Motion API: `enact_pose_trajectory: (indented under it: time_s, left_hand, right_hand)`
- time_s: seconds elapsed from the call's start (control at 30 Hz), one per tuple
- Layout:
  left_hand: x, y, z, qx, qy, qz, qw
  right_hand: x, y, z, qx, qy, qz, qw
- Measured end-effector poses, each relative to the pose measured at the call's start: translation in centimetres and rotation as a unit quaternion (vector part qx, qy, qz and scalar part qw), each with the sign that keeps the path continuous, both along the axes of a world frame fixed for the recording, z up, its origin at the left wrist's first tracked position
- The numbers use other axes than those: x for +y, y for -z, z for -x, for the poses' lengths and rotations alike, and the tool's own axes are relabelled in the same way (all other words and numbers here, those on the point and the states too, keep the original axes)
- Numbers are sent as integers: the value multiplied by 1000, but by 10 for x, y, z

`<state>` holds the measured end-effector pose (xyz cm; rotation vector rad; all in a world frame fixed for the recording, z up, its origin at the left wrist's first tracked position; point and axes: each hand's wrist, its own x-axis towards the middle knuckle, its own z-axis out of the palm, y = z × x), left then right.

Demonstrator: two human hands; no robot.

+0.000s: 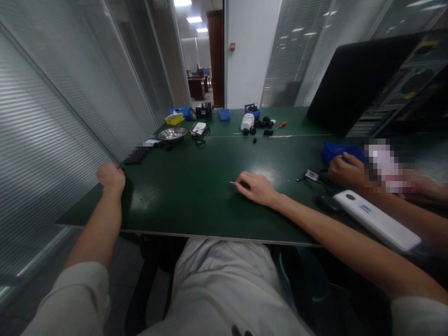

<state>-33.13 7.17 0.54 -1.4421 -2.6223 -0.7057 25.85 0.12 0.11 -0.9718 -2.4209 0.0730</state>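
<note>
My left hand is a closed fist at the left edge of the green table. Its fingers curl away from view, and a small dark bit shows beside them; what they hold, if anything, is hidden. Over the middle of the table, my right hand pinches a thin pale metal piece between thumb and forefinger. The piece's tip points left; its exact kind is too small to tell.
At the back stand a steel bowl, a yellow tray, a blue basket, black parts and a red screwdriver. To the right, another person's hands are near a blue container and a long white device.
</note>
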Motion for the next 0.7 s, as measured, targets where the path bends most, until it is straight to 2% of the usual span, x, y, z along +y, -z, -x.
enact_pose_trajectory:
  time_s: [0.1, 0.23, 0.47, 0.6, 0.7]
  left_hand:
    - [2, 1, -4, 67, -50, 12, 996]
    - [3, 3, -9, 118, -49, 23, 992]
    - [-8, 2, -13, 100, -40, 4, 994]
    - [1, 1, -31, 60, 25, 5, 998]
    - [10, 3, -80, 20, 162, -1, 987]
  right_hand:
    - [0, 0, 0, 2, -1, -2, 1000]
    - [0, 0, 1, 3, -3, -5, 1000]
    - [1, 2, 1, -6, 0, 5, 1000]
    - [2, 4, 1, -18, 7, 11, 1000]
    - [2, 3, 2, -28, 9, 18, 999]
